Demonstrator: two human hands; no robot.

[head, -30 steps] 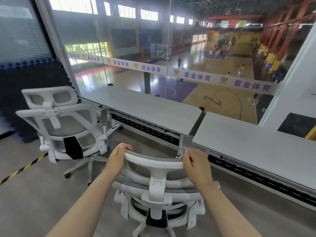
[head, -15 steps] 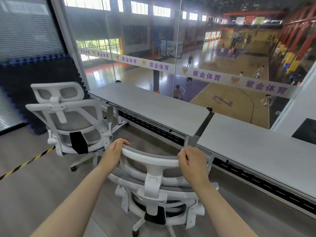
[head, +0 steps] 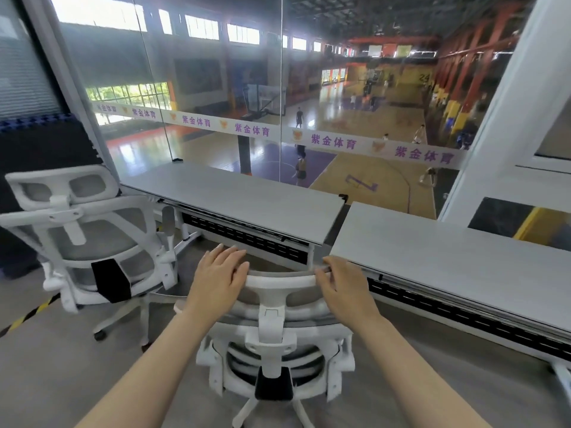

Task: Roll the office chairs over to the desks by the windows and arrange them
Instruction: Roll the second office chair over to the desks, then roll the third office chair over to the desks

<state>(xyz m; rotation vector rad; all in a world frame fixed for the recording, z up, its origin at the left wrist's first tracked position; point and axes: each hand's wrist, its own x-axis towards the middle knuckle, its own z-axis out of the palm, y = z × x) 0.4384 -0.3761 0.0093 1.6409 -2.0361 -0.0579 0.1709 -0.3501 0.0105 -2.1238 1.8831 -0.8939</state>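
A white mesh office chair (head: 272, 329) stands right in front of me, its back toward me, facing the gap between two grey desks. My left hand (head: 217, 274) lies flat on the left end of its headrest (head: 279, 281) with the fingers stretched out. My right hand (head: 343, 284) rests on the right end, fingertips loosely on the top bar, not wrapped around it. A second white chair (head: 89, 242) stands to the left at the left desk (head: 247, 205). The right desk (head: 448, 257) runs off to the right along the glass.
Floor-to-ceiling glass (head: 278, 103) behind the desks overlooks a sports hall below. A dark padded wall (head: 37, 149) is at the left, and yellow-black tape (head: 27, 316) crosses the floor there. A white pillar (head: 513, 118) rises at the right.
Both hands gripped the headrest before; now the fingers have loosened and lie on top of it. The chair has rolled closer to the desks and I have stepped forward.
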